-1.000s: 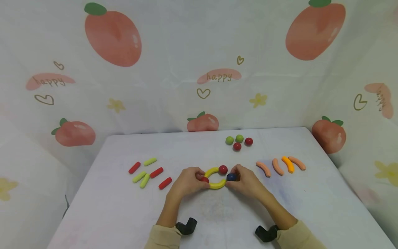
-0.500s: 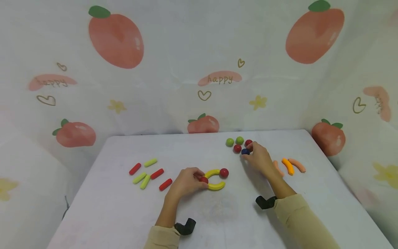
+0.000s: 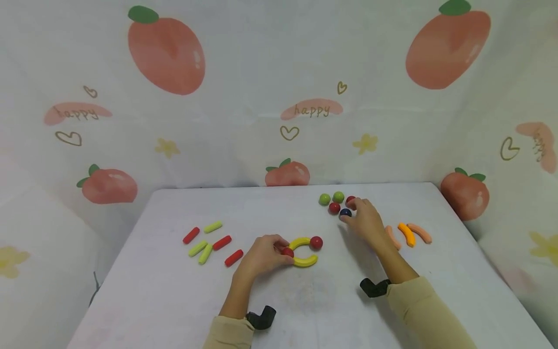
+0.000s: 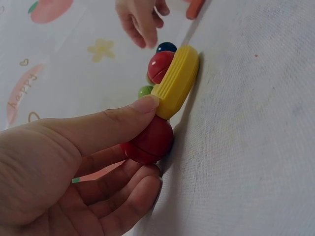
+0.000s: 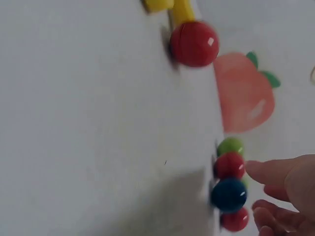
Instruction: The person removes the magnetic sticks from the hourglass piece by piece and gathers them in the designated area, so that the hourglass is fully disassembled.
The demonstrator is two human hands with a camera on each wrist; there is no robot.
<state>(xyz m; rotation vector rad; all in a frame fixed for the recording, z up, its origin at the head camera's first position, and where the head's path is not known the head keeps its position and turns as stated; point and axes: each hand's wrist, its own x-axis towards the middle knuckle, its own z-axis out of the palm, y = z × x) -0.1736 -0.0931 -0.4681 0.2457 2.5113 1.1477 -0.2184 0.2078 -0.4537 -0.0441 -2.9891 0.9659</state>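
My left hand [image 3: 263, 254] pinches a red ball [image 4: 151, 140] between thumb and fingers, the thumb tip also touching the end of a curved yellow piece [image 4: 177, 81]. A second curved yellow piece [image 3: 298, 242] also meets this ball; a red ball [image 3: 316, 243] sits at its other end. Together they form a ring with a gap on the right. My right hand [image 3: 366, 223] is over a dark blue ball [image 5: 229, 194], its thumb and fingers spread and apart from it in the right wrist view. Red balls [image 3: 334, 208] and green balls [image 3: 338, 197] lie beside the blue one.
Red sticks [image 3: 222, 242] and light green sticks [image 3: 198, 248] lie on the left of the white table [image 3: 174, 300]. To the right are an orange curved piece [image 3: 407, 235] and pinkish curved pieces [image 3: 420, 233], partly behind the right forearm. A printed cloth [image 3: 235, 121] hangs behind.
My right hand has carried the blue ball from the ring's right side to the far balls and let go of it there. The left hand has stayed on its red ball.
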